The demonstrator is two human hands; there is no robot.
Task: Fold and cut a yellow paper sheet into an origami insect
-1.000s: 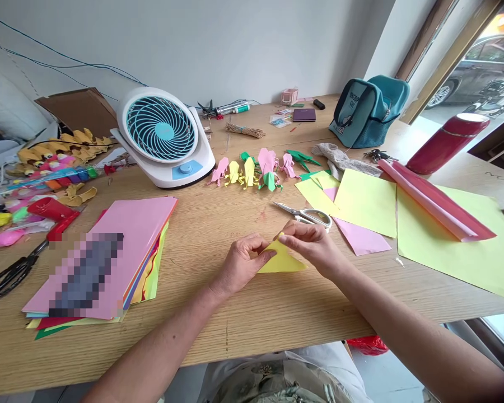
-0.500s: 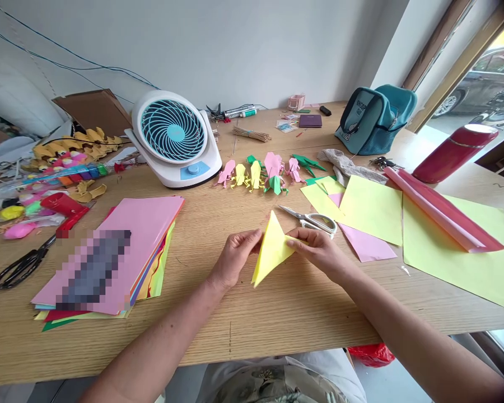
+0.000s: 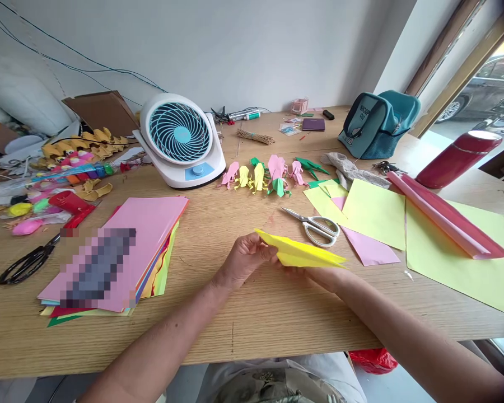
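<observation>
A folded yellow paper triangle (image 3: 304, 253) is held just above the wooden table (image 3: 252, 319), lying nearly flat with its long edge facing me. My left hand (image 3: 246, 258) pinches its left corner. My right hand (image 3: 319, 274) is under the paper on the right, mostly hidden by it, and supports it from below. White-handled scissors (image 3: 315, 226) lie just beyond the paper.
A stack of coloured paper sheets (image 3: 121, 252) lies at left, black scissors (image 3: 25, 263) beside it. A white fan (image 3: 180, 140), small folded paper figures (image 3: 269, 173), loose yellow sheets (image 3: 373, 210), a rolled pink sheet (image 3: 441, 215), a teal bag (image 3: 373, 123) and a red bottle (image 3: 457, 157) stand further back.
The yellow triangle was lifted off the table, stood up on edge, then turned over to lie nearly flat. My right hand went from the top of it to beneath it.
</observation>
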